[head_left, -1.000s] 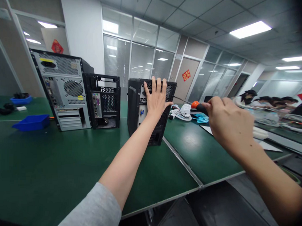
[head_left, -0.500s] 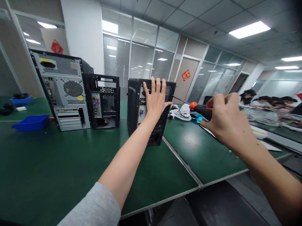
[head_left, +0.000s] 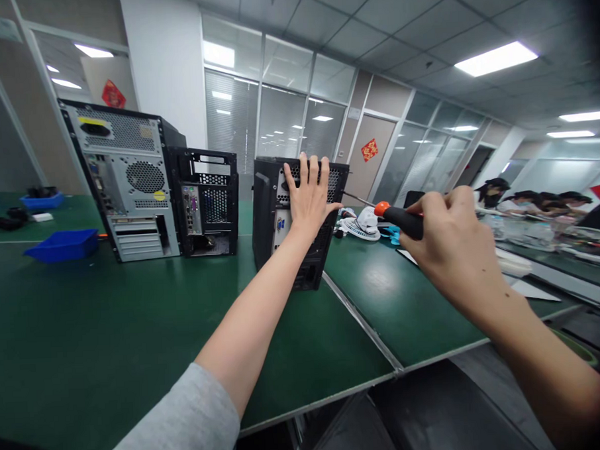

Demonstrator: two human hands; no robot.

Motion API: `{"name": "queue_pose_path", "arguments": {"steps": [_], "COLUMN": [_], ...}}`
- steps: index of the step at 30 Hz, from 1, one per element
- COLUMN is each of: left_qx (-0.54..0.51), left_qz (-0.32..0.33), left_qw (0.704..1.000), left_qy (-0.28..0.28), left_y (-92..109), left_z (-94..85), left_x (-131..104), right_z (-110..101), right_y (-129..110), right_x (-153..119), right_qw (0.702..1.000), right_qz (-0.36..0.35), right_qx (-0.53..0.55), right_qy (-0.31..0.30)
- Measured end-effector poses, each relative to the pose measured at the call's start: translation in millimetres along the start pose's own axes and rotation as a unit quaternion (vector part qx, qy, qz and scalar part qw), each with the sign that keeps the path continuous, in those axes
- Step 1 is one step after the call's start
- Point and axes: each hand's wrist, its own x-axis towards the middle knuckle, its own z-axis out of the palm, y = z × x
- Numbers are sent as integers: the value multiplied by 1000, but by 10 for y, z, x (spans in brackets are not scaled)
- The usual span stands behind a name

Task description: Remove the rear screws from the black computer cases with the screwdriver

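A black computer case (head_left: 266,213) stands upright with its rear panel towards me. My left hand (head_left: 309,195) lies against the upper part of that panel, fingers spread, and covers much of it. My right hand (head_left: 452,235) is closed around the black and orange handle of a screwdriver (head_left: 399,219). The thin shaft points left, and its tip meets the right edge of the case near the top. Whether a screw sits under the tip is too small to tell.
Left of the case stand a large silver-backed computer case (head_left: 143,172) and a smaller black case (head_left: 209,202). A blue tray (head_left: 65,245) lies farther left on the green table (head_left: 150,337). White and blue items (head_left: 364,223) lie behind the screwdriver. Several people sit at the far right.
The fingers of my right hand have closed more around the screwdriver handle, and the hand has shifted slightly. My left hand and the case have stayed in place.
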Motion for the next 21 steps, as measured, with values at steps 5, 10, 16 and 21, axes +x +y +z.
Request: {"name": "queue_pose_path", "arguments": {"steps": [5, 10, 16, 21], "left_qx": [2, -18, -21, -14], "left_qz": [-1, -4, -6, -4], "left_qw": [1000, 1000, 999, 1000], "left_qy": [0, -19, -25, -22], "left_y": [0, 5, 9, 10], "left_z": [-7, -42, -68, -64], "left_x": [1, 2, 0, -3], "right_z": [11, 52, 54, 28], "right_y": [18, 59, 84, 75], "right_x": [-17, -33, -40, -50], "right_qw": [998, 992, 985, 981], "right_qz": [-22, -44, -56, -56], "right_qx": [-17, -39, -53, -65], "right_qy": [59, 113, 153, 174]}}
